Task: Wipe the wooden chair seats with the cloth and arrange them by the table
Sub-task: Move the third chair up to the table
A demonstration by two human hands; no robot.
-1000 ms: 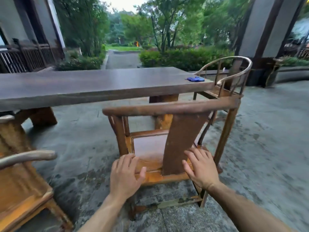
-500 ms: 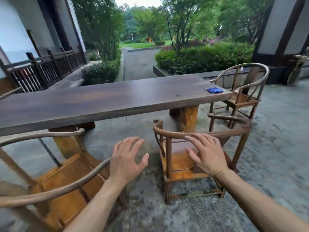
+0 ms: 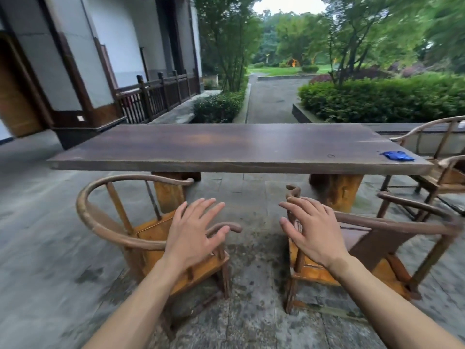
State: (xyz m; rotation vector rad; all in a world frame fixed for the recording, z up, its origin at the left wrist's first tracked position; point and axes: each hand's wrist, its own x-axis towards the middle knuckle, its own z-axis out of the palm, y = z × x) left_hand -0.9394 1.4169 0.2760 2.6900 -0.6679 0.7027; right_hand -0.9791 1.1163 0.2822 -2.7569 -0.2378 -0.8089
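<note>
Two round-backed wooden chairs stand side by side before a long dark wooden table [image 3: 239, 149]. My left hand [image 3: 193, 233] hovers open, fingers spread, over the left chair [image 3: 105, 222], above its right armrest. Over the left arm of the right chair [image 3: 392, 235] my right hand [image 3: 312, 230] is held open, fingers spread. Neither hand holds anything. A crumpled blue cloth [image 3: 397, 156] lies on the table's far right end.
A third round-backed chair [image 3: 432, 157] stands at the table's right end. The floor is wet grey stone paving. A building wall and dark wooden railing [image 3: 156, 96] lie back left; a hedge [image 3: 377, 99] and a path lie behind the table.
The view has swung left and risen, so both chairs now show fully. Both hands left the right chair's seat and lifted open; the left hand now hangs over the left chair.
</note>
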